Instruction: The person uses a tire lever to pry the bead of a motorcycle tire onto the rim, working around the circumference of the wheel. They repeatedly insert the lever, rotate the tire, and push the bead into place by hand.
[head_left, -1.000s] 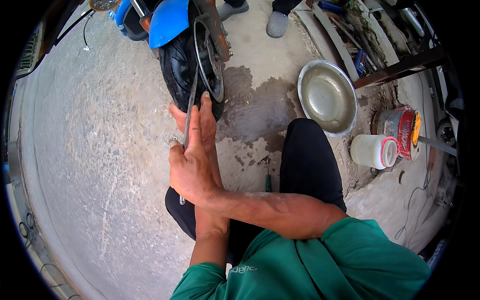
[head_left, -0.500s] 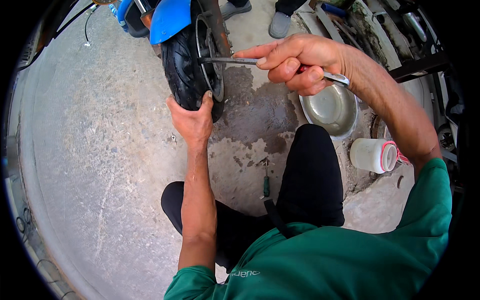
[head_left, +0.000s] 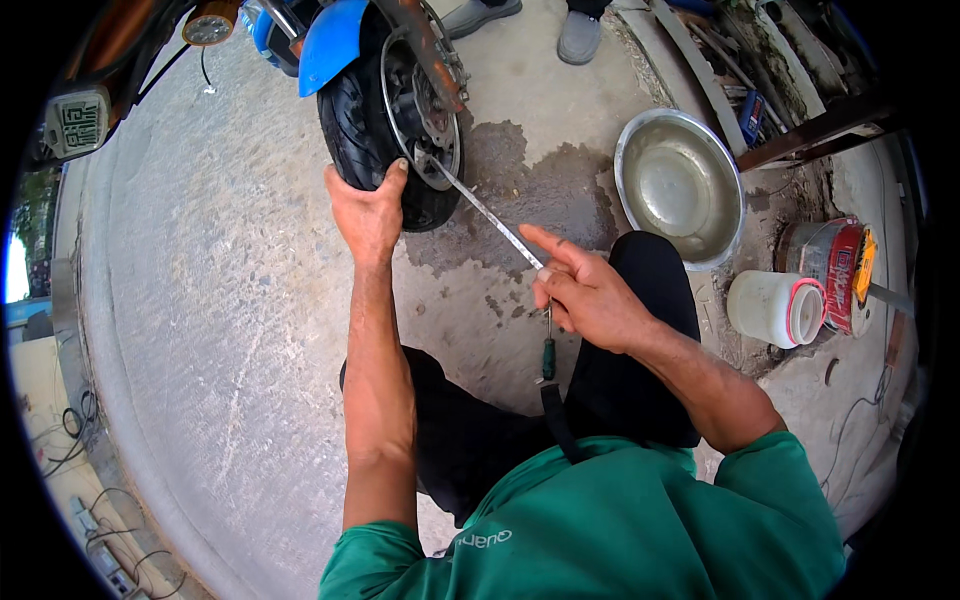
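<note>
A scooter's black front tire [head_left: 345, 125] on its wheel stands ahead of me under a blue fender [head_left: 333, 45]. My left hand [head_left: 368, 215] grips the tire's near side, thumb on the sidewall by the rim. In my right hand [head_left: 590, 295] is a long metal tire lever [head_left: 490, 215], its far tip at the wheel rim [head_left: 397, 95] between tire and rim. The index finger points out along the lever while the thumb and other fingers close on its near end. Below that hand, a green-handled screwdriver [head_left: 549, 358] lies on the ground between my knees.
A metal basin [head_left: 735, 215] sits to the right, with a white plastic jar [head_left: 760, 305] and a red bucket [head_left: 845, 255] nearby. Another person's grey shoes [head_left: 579, 38] show at the top. Wet concrete [head_left: 540, 190] surrounds the wheel's right side; cables [head_left: 75, 430] lie far left.
My right hand has come down and nearer to me, swinging the lever from nearly level to a slant toward my right knee. The left hand still holds the tire.
</note>
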